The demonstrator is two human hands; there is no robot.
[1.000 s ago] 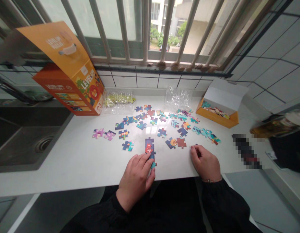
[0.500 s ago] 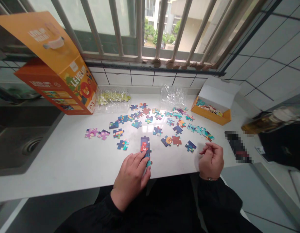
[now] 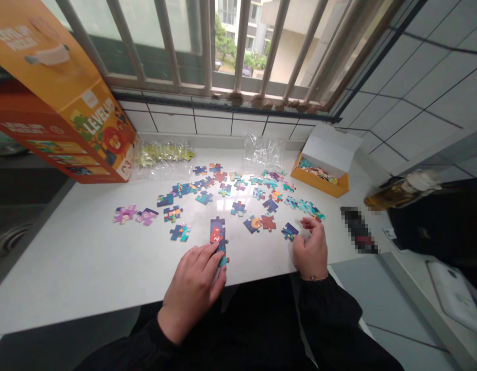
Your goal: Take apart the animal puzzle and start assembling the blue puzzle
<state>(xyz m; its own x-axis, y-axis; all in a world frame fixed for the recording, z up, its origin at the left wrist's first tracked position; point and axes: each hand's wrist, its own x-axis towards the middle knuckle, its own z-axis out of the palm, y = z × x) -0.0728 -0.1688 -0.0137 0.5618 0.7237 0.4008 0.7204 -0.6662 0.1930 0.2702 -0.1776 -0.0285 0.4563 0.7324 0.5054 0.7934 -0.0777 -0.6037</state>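
Note:
My left hand (image 3: 194, 281) rests over a strip of joined puzzle pieces (image 3: 217, 229) near the counter's front edge. Its fingers lie on the strip's lower part and hide some of it, with the thumb along the right side. A red figure on dark blue shows at the strip's upper end. My right hand (image 3: 312, 250) is beside a loose dark blue puzzle piece (image 3: 289, 231), thumb close to its right edge; whether they touch I cannot tell. Its fingers are half curled, with a gap between thumb and forefinger. Left of the strip lies a blue and teal piece (image 3: 180, 232).
More puzzle pieces (image 3: 238, 208) are scattered across the white counter (image 3: 87, 268). Behind them are a bag of green pieces (image 3: 163, 154), a clear plastic bag (image 3: 263, 152) and an open orange box (image 3: 323, 178). A tall puzzle box (image 3: 103, 136) stands left, by the sink (image 3: 14, 216).
My right hand has moved left, up to the loose dark blue piece, and its fingers have loosened. My left hand stays on the strip. The whole view has shifted slightly.

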